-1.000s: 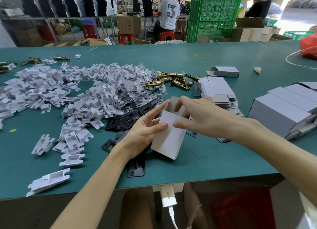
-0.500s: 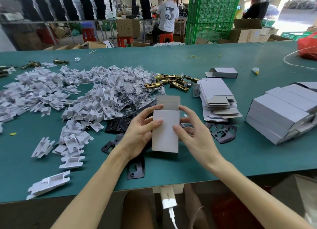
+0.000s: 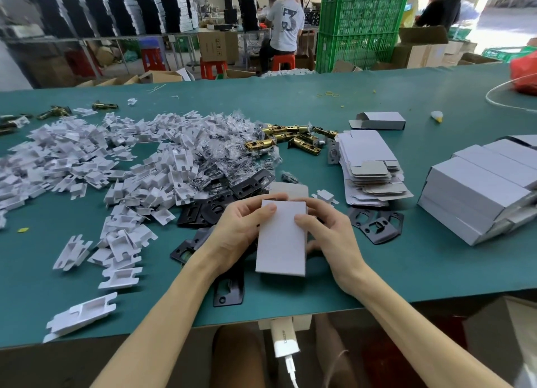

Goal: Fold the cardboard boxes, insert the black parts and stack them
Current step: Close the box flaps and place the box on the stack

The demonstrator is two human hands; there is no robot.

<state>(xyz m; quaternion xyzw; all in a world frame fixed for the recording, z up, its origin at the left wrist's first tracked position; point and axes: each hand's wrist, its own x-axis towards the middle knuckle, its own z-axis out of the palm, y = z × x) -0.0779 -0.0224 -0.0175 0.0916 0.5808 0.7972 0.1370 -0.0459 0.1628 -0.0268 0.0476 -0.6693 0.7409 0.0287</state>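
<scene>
A small white cardboard box stands squared up over the green table, its grey top flap open at the far end. My left hand grips its left side with the thumb on the front face. My right hand grips its right side, thumb also on the front. Black metal plates lie just right of my hands, and more black plates lie under and left of them. A stack of flat box blanks sits behind to the right. Folded white boxes are stacked at the right edge.
A wide heap of white plastic inserts and small clear bags covers the left of the table. Brass latch parts lie behind the heap. One folded box lies farther back. People sit at benches beyond, by green crates.
My right hand came off the top flap and moved down to the box's right side. The box turned from tilted to straight and came closer to me, held between both hands.
</scene>
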